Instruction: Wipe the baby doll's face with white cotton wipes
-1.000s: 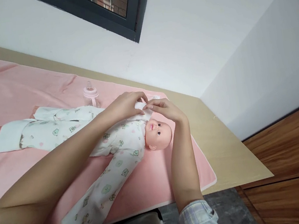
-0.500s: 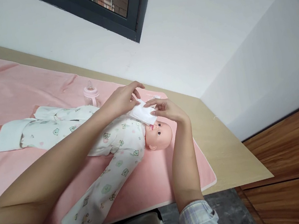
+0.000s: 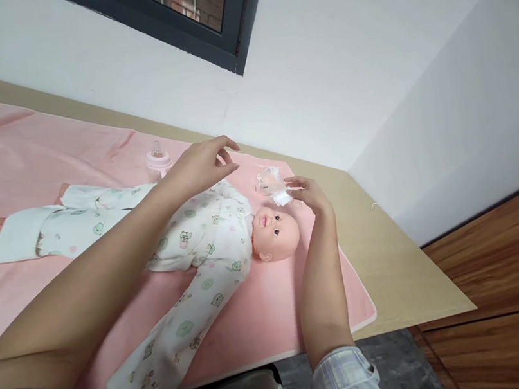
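Note:
A baby doll (image 3: 275, 232) lies on its back, dressed in a white suit with small animal prints. My right hand (image 3: 311, 194) is beside the doll's head, its fingers closed on a small folded white cloth (image 3: 282, 198). Over the doll's far shoulder hovers my left hand (image 3: 209, 163), with thumb and fingers apart and nothing between them. A clear plastic item (image 3: 268, 181) lies just beyond the white cloth; its kind is unclear. Behind my left forearm stands a baby bottle (image 3: 158, 162) with a pink collar, partly hidden.
A pink blanket (image 3: 258, 318) covers much of the wooden table (image 3: 387, 266). White walls with a dark-framed window (image 3: 237, 42) rise behind it. Wood-grain panels (image 3: 506, 248) stand at the right, beyond the table edge.
My left hand has let go of the white cloth and moved slightly left and up. My right hand has drawn the cloth rightward, off the doll's face, uncovering the clear plastic item.

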### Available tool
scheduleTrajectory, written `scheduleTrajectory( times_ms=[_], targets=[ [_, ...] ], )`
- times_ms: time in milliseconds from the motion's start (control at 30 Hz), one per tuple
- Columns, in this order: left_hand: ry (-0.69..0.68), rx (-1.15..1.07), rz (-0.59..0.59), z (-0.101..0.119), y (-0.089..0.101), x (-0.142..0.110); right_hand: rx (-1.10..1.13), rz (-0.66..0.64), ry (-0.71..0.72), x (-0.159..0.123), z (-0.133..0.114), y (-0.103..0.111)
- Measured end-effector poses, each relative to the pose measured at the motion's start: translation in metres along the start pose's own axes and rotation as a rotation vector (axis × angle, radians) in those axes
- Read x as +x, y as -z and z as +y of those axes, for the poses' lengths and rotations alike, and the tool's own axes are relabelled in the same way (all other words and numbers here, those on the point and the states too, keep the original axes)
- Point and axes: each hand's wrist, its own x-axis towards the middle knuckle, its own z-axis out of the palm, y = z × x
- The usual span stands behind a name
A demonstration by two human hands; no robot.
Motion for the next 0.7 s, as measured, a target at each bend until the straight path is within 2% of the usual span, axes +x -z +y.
scheduleTrajectory(
  times_ms=[167, 300, 533, 700],
  targets=[
    [0.011, 0.047, -0.006, -0.006, 0.001, 0.004, -0.104, 0.047, -0.157, -0.002, 0.007, 0.009],
    [0.020, 0.052, 0.002, -0.011, 0.003, 0.005, -0.179, -0.027, -0.273, 0.000, 0.009, 0.008],
    [0.024, 0.055, -0.009, -0.010, 0.006, 0.005, -0.210, -0.017, -0.223, 0.003, 0.012, 0.006],
    [0.064, 0.034, 0.003, -0.010, 0.018, 0.005, -0.127, 0.133, -0.042, 0.012, 0.014, 0.002]
  ],
)
